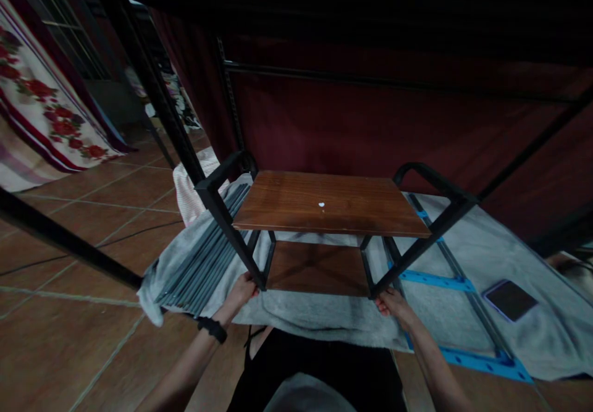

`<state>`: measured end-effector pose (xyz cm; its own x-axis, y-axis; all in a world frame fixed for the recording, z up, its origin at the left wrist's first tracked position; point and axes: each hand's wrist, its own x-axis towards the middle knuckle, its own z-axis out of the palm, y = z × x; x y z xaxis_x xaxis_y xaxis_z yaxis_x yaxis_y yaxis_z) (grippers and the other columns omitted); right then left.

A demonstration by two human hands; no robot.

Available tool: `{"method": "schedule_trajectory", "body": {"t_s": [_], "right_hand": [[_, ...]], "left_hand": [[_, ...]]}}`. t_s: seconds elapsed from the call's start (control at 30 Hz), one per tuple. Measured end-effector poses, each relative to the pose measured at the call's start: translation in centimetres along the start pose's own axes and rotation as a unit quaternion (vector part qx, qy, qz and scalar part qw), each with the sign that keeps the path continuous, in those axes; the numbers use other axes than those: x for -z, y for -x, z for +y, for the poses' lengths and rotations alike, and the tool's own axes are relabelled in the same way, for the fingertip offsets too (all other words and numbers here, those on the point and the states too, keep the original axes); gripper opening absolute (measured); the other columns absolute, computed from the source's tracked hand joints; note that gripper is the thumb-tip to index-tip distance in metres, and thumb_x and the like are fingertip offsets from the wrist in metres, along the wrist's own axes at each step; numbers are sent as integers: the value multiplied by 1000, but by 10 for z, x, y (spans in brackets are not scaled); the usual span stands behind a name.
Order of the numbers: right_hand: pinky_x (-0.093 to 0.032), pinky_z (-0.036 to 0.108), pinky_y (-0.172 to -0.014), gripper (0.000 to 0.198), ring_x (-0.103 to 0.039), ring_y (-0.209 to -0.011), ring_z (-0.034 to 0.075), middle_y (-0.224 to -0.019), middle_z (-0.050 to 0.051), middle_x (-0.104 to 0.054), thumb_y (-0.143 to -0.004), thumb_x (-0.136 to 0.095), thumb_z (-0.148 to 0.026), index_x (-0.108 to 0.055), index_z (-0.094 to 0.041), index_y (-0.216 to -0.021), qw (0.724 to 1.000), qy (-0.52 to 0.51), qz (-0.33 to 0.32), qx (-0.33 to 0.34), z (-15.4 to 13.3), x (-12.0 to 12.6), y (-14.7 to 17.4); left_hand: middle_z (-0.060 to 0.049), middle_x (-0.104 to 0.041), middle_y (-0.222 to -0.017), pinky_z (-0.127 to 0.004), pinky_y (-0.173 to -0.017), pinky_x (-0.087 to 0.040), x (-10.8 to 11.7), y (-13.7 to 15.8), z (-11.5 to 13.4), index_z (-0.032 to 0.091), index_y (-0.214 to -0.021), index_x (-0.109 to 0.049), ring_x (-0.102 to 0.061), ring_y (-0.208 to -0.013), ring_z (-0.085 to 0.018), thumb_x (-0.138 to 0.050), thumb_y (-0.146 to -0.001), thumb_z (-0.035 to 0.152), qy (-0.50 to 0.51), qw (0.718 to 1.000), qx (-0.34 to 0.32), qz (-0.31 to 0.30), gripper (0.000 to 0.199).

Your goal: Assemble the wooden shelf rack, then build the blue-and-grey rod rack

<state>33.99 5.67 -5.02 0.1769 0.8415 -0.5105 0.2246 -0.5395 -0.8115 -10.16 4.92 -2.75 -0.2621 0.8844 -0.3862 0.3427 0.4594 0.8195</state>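
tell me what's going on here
A person's left hand and right hand hold a small two-tier rack by its lower front corners, one at each. The rack is upright; whether it rests fully on the grey cloth is unclear. Grey rods lie to its left, a frame with blue crosspieces and a phone to its right.

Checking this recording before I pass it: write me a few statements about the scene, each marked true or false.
1. The left hand holds a lower corner of the small rack. True.
2. The right hand holds the phone. False: the right hand is at the rack's other near corner; the phone lies on pale cloth.
3. A dark wristband is on the left wrist. True.
4. The rods lie right of the rack. False: the rods lie to its left.
5. The upper board is brown. True.
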Motion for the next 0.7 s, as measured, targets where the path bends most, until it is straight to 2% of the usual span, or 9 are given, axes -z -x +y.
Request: {"method": "schedule_trajectory", "body": {"t_s": [0.3, 0.47, 0.57, 0.63, 0.7], "right_hand": [[-42, 19, -45, 7, -52, -47, 9, -58, -1, -59, -79, -57, -26, -57, -19, -77, 999, -32, -40, -4, 13, 6, -8], [-41, 20, -44, 11, -48, -44, 10, -53, -3, -55, -78, -59, -27, -53, -20, -71, 999, -24, -42, 8, 14, 4, -9], [-40, 21, -45, 15, -48, -46, 10, -56, -3, -55, -80, -60, -32, -54, -20, -72, 998, -1, -43, 53, 20, 4, -10], [-40, 22, -45, 17, -49, -48, 11, -57, -3, -55, -82, -57, -35, -53, -21, -73, 996, 11, -41, 76, 25, 3, -11], [-39, 22, -46, 19, -48, -48, 11, -57, -3, -54, -84, -53, -37, -51, -21, -73, 995, 21, -41, 88, 30, 3, -13]], "left_hand": [[3, -51, -48, -22, -43, -31, 3, 3, -6, 20, -63, -49, -45, -40, -11, -50, -76, 27, -48, 998, 21, -44, 15], [1, -49, -45, -25, -45, -35, 5, 0, -10, 21, -55, -45, -44, -40, -13, -47, -77, 28, -111, 992, -1, -56, 23], [-2, -53, -48, -28, -52, -43, 7, -3, -9, 23, -52, -45, -56, -51, -19, -49, -74, 28, -153, 986, -29, -55, 23], [-5, -60, -56, -32, -65, -50, 8, -7, -8, 24, -52, -46, -65, -68, -25, -53, -69, 24, -183, 980, -53, -49, 18], [-9, -67, -66, -34, -81, -52, 7, -12, -7, 24, -53, -48, -68, -87, -28, -56, -65, 19, -214, 973, -73, -42, 15]]}}
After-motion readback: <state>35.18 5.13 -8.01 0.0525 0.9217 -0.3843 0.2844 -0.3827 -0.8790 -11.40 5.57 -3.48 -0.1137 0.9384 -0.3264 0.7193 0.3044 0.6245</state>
